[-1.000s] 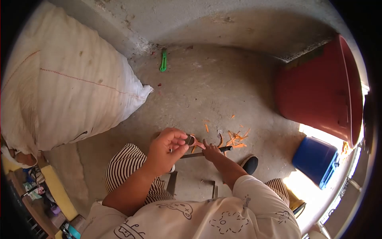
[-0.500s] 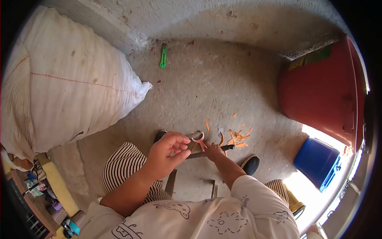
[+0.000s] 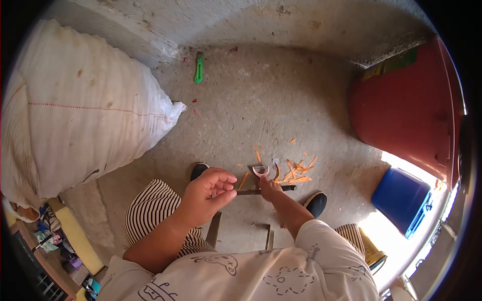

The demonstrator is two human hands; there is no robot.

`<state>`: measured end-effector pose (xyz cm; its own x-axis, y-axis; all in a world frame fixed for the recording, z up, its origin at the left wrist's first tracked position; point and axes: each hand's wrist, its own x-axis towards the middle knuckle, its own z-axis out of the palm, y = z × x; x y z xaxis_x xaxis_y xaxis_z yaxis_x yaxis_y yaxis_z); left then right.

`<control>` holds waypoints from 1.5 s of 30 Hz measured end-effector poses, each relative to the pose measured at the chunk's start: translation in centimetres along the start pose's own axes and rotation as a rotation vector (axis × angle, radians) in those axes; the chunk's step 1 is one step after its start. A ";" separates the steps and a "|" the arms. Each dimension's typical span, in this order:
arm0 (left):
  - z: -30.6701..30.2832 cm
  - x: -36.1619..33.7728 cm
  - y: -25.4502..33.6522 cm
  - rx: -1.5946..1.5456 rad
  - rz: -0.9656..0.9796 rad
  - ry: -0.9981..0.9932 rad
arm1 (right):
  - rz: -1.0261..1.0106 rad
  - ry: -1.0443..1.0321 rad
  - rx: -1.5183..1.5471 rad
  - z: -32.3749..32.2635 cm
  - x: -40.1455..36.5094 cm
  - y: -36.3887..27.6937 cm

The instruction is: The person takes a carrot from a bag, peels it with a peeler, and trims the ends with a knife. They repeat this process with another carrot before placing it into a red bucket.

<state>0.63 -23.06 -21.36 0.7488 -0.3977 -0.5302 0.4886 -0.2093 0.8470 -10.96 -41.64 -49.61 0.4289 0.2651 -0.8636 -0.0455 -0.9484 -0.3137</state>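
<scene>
My left hand is raised with its fingers curled in towards the thumb; whether anything is inside is hidden. To its right, my right hand is closed on a pink peeler, whose wide head points away from me. A dark, long tool with a black handle, perhaps a knife, passes under my right hand, and its other end is near my left thumb. Thin orange peelings are scattered on the concrete floor just beyond my right hand.
A big white sack stands at left. A green cutter lies near the wall. At right are a red tub and a blue container. My dark shoes flank the peelings.
The peeler and my right hand have shifted slightly; the peeler's head now sits a little to the right, farther from my left hand. My left hand keeps almost the same pose.
</scene>
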 end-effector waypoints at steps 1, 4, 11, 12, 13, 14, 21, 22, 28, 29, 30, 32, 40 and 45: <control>0.1 0.1 0.1 0.003 -0.009 -0.002 | 0.011 -0.004 0.017 -0.2 0.2 0.7; 0.3 0.3 0.4 0.005 -0.017 -0.003 | -0.104 0.094 -0.123 -1.1 -1.0 2.2; -0.6 0.4 1.0 -0.010 -0.030 0.223 | -0.133 0.246 0.212 -3.3 -5.6 3.1; -1.3 0.5 1.0 0.013 0.014 0.279 | -0.173 0.289 0.262 -3.8 -6.7 2.8; -2.2 0.4 0.9 0.035 0.057 0.336 | -0.164 0.198 0.363 -5.2 -8.1 2.0; -2.9 -0.1 0.8 0.060 0.102 0.395 | -0.217 0.226 0.449 -6.4 -9.8 0.8; -1.2 -8.6 1.2 -0.480 -0.218 0.210 | -0.634 0.323 0.876 -13.5 -24.4 -12.7; -0.4 -10.3 1.0 -0.467 -0.211 0.026 | -0.706 0.345 0.883 -13.0 -25.7 -14.4; 1.8 -16.0 -0.8 -0.451 -0.150 -0.269 | -0.575 0.347 0.823 -9.9 -34.4 -17.3; 2.7 -17.7 0.7 -0.508 -0.067 -0.230 | -0.540 0.537 0.637 -8.8 -35.9 -16.1; 2.9 -18.2 0.4 -0.516 -0.059 -0.239 | -0.370 0.637 0.533 -8.0 -38.3 -15.0; 1.9 -18.4 -0.5 -0.532 -0.030 -0.253 | -0.018 0.850 0.353 -6.2 -42.9 -12.4; 3.5 -19.6 0.6 -0.502 0.003 -0.241 | 0.758 1.001 0.505 7.0 -47.8 -4.0; 5.4 -18.9 1.1 -0.449 0.035 -0.311 | 0.727 0.948 0.508 7.9 -48.7 -4.9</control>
<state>-15.40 -20.56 -10.21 0.6332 -0.6575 -0.4083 0.6602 0.1835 0.7284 -38.72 -48.49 -9.15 0.6193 -0.7031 -0.3494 -0.7815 -0.5949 -0.1879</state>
